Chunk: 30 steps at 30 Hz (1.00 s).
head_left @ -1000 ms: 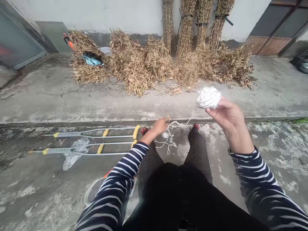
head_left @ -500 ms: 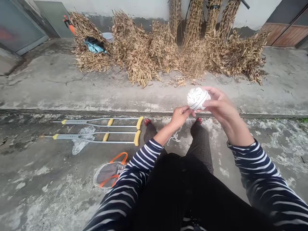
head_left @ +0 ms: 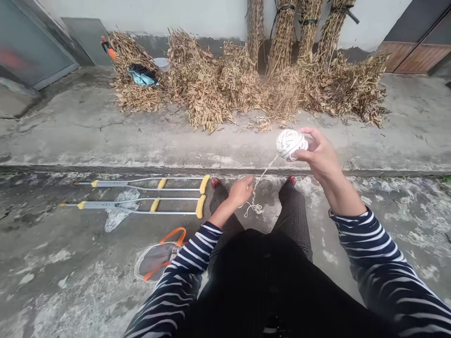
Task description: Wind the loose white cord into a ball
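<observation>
White ball (head_left: 291, 144) in half-curled right fingers (head_left: 313, 133)

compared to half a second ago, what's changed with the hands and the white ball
The left hand has moved off the white ball, down and to the left. A strand of cord now shows running from the ball down beside that hand; its grip is unclear. The right hand still holds the ball, and the crutches lie as before.

Readable text: none.
No word, label, brand, number or sign can be made out on anything in view, near or far.
</observation>
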Motion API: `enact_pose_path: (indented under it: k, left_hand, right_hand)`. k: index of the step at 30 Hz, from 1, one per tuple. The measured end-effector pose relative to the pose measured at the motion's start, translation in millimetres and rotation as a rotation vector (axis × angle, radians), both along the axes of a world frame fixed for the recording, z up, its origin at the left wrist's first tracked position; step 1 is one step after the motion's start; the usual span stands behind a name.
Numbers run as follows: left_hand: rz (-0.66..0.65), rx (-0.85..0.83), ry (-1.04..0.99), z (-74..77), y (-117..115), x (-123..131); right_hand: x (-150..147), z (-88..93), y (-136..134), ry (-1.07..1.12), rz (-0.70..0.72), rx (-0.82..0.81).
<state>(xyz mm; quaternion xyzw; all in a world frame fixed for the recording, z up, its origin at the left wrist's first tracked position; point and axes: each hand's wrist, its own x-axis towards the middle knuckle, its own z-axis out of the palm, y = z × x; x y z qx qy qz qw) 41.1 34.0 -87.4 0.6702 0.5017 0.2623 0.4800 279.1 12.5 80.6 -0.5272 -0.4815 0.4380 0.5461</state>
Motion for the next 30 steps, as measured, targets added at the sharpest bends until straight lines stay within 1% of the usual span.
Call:
enact_pose_path:
  k: [1, 2, 3, 5, 7, 9, 11, 13, 15, 16, 18, 20, 22, 23, 26, 28, 30]
  left_hand:
    - [0.058, 0.05, -0.054, 5.7, 4, 4]
    - [0.088, 0.071, -0.153, 13.4, 9, 11]
    - [0.084, 0.064, -0.277, 22.4, 13, 18]
    - [0.032, 0.022, -0.518, 40.4, 20, 36]
    - [-0.016, -0.015, -0.649, 53.2, 23, 52]
    - [-0.049, -0.061, -0.656, 58.8, 22, 64]
    - [-0.021, -0.07, -0.591, 60.8, 22, 66]
    - [0.076, 0.018, -0.495, 64.0, 24, 59]
    - [0.19, 0.154, -0.421, 70.3, 30, 47]
    - [0.221, 0.207, -0.409, 74.0, 33, 42]
    - [0.212, 0.229, -0.449, 79.3, 39, 36]
    - [0.142, 0.158, -0.526, 79.2, 41, 39]
    - [0.078, 0.046, -0.582, 73.3, 40, 48]
    - [0.069, -0.001, -0.593, 69.2, 39, 53]
    - [0.127, -0.051, -0.576, 59.7, 37, 62]
    - [0.158, -0.045, -0.56, 58.7, 36, 61]
    - [0.12, -0.038, -0.58, 60.7, 33, 57]
  right_hand:
    - [-2, -0.7, 1, -0.007, 0.004, 0.021]
    - [-6, -1.9, 1, -0.008, 0.01, 0.027]
    - [-9, -3.3, 2, 0.0, 0.019, 0.02]
    - [-17, -6.3, 4, 0.024, 0.041, -0.001]
    - [-24, -8.3, 6, 0.032, 0.053, 0.011]
    - [-28, -8.4, 8, 0.028, 0.052, 0.037]
    - [-29, -6.5, 9, 0.039, 0.051, 0.022]
    - [-28, -3.6, 9, 0.065, 0.045, -0.027]
    - [-27, -1.4, 8, 0.079, 0.037, -0.063]
    - [-26, -1.1, 8, 0.08, 0.039, -0.072]
    - [-26, -2.1, 9, 0.077, 0.056, -0.082]
    - [-27, -4.5, 10, 0.091, 0.074, -0.09]
    - [-29, -6.6, 10, 0.125, 0.092, -0.103]
    - [-31, -7.0, 10, 0.147, 0.102, -0.114]
    - [-34, -6.3, 10, 0.217, 0.151, -0.178]
    - [-33, -6.1, 10, 0.253, 0.181, -0.208]
    - [-31, -8.4, 10, 0.267, 0.192, -0.196]
